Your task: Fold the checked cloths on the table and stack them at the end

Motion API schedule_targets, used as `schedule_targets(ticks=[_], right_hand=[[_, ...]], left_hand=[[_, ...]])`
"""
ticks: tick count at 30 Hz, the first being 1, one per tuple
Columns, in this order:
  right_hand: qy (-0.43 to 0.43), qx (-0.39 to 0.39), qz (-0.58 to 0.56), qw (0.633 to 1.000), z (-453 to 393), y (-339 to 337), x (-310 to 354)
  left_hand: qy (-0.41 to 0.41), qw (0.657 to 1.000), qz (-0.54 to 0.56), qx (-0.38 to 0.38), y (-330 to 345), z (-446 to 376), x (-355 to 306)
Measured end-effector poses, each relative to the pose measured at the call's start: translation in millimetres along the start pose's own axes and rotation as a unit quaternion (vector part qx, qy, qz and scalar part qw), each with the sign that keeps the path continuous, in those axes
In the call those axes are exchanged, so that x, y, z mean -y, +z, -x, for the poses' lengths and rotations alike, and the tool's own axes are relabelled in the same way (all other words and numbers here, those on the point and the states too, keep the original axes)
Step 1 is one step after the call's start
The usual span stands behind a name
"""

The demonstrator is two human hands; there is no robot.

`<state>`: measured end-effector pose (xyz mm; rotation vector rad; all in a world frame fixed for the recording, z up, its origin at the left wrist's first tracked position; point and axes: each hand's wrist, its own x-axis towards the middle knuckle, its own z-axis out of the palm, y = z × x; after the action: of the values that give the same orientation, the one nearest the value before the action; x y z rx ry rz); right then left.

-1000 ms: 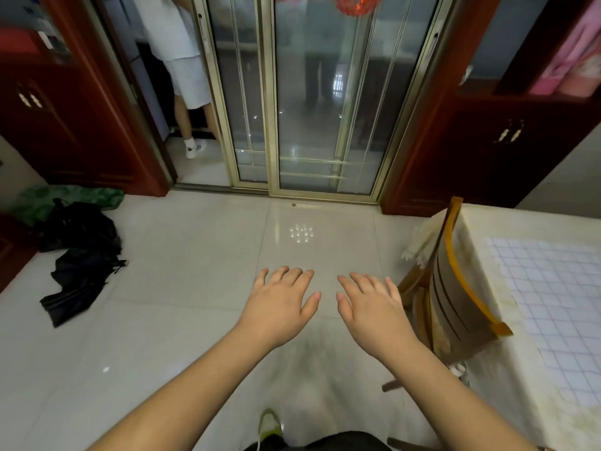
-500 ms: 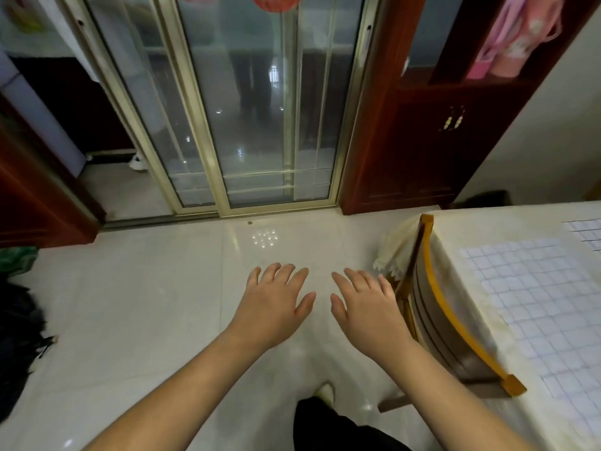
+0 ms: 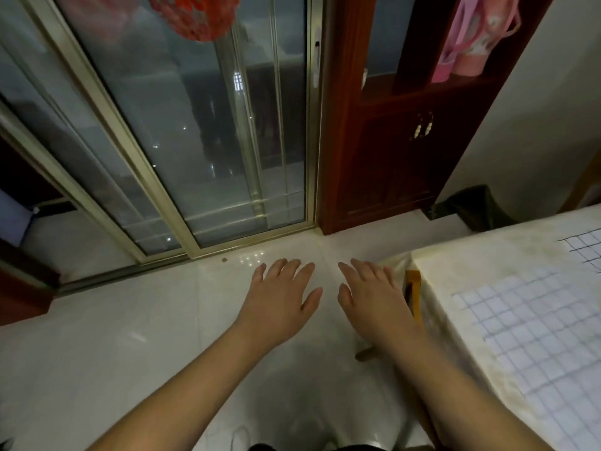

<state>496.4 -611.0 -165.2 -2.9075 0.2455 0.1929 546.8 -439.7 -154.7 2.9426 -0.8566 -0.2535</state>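
A white cloth with a blue check (image 3: 533,340) lies spread flat on the table (image 3: 461,258) at the right. A second checked cloth (image 3: 585,252) shows at the far right edge, mostly cut off. My left hand (image 3: 279,297) and my right hand (image 3: 370,297) are stretched out side by side over the floor, palms down, fingers straight and spread, holding nothing. Both are left of the table and touch neither cloth.
A wooden chair (image 3: 413,294) is tucked against the table's left side, partly hidden by my right arm. Glass sliding doors (image 3: 195,141) and a dark red cabinet (image 3: 390,141) stand ahead. A dark bin (image 3: 471,206) sits by the wall. Pale tiled floor (image 3: 130,336) lies below.
The view has swung right: the table and checked cloth have come further into view, the black bag on the left has left it. Both hands stay open and spread.
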Motion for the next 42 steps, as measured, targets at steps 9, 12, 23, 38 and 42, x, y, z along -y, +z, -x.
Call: schedule_targets(ticks=[9,12,23,38,42], right_hand=[[0.046,0.013,-0.005,0.999,-110,-9,2],[0.060,0.005,-0.004,0.998,-151,-12,11],[0.129,-0.012,0.009,0.992,-257,-26,25],[0.279,-0.049,-0.007,0.959,-369,-65,-128],[0.307,-0.079,-0.005,0.949,-381,-86,-175]], left_hand=[[0.068,0.998,0.003,0.007,-5,-123,50],[0.100,0.995,0.004,-0.010,-13,-164,81],[0.204,0.979,-0.009,0.002,-35,-296,131],[0.341,0.940,-0.027,-0.015,-61,-509,19],[0.374,0.925,-0.039,-0.044,-72,-553,-23]])
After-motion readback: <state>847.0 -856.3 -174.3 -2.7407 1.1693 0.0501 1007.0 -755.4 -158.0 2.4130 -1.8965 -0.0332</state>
